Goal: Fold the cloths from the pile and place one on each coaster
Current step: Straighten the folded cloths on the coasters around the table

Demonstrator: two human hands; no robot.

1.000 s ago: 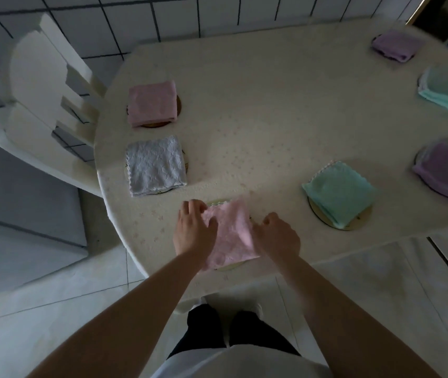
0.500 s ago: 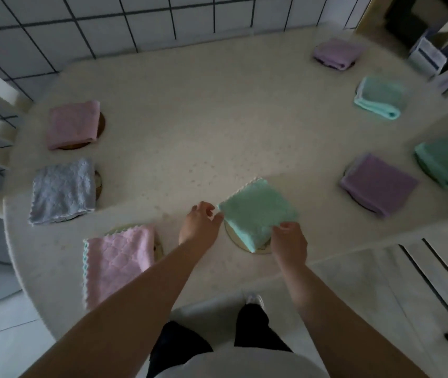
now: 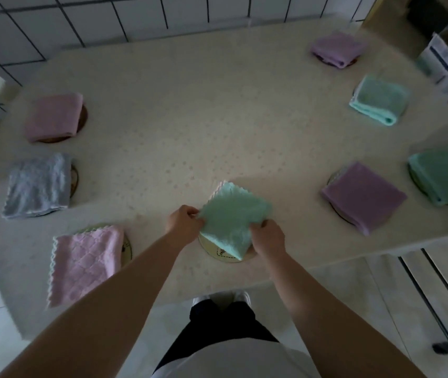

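My left hand [image 3: 183, 223] and right hand [image 3: 268, 238] pinch opposite edges of the mint-green scalloped cloth [image 3: 232, 219] over the round cream coaster [image 3: 218, 253]; I'd centre it, then press flat.

No readable text — the coaster [image 3: 224, 255] print seems illegible.

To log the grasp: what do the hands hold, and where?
Both hold the green cloth: left hand at its left corner, right hand at its right edge.
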